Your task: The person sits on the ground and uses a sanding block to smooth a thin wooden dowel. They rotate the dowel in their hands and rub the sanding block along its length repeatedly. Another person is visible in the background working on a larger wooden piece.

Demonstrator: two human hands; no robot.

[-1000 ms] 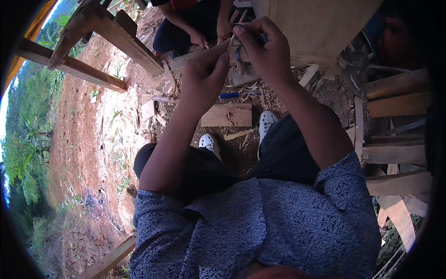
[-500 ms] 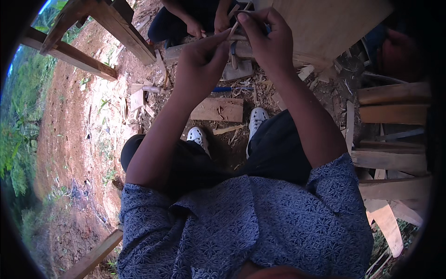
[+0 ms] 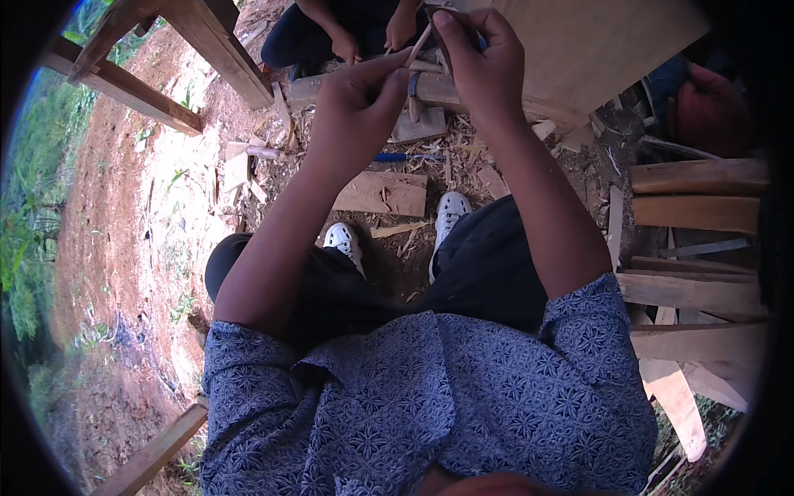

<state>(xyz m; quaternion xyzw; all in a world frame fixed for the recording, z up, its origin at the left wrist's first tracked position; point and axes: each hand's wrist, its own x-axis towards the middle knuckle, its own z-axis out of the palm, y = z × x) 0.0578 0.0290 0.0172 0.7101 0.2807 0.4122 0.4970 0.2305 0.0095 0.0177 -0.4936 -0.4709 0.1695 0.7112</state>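
Note:
My left hand (image 3: 360, 103) is raised at the top middle, its thumb and forefinger pinching a thin pale wooden strip (image 3: 419, 46). The strip slants up toward my right hand (image 3: 486, 70). Between the thumb and fingers of that hand is a thin, dark, flat piece (image 3: 440, 33); its kind I cannot make out. The strip's upper end comes close to this piece, and whether they touch is unclear. Below the hands, a tool with a wooden handle (image 3: 413, 107) and a dark band leans by a wooden beam (image 3: 306, 93).
Opposite me, a co-worker's hands (image 3: 397, 31) are low near the beam. A short plank (image 3: 385, 194) and a blue rod-like tool (image 3: 393, 157) lie among shavings before my shoes. A large wooden panel (image 3: 587, 50) stands at upper right, stacked boards (image 3: 699, 211) at right, a timber frame (image 3: 219, 54) at upper left.
My hands have drawn slightly apart, the right one moving up a little. More of the dark flat piece shows. The view has shifted slightly.

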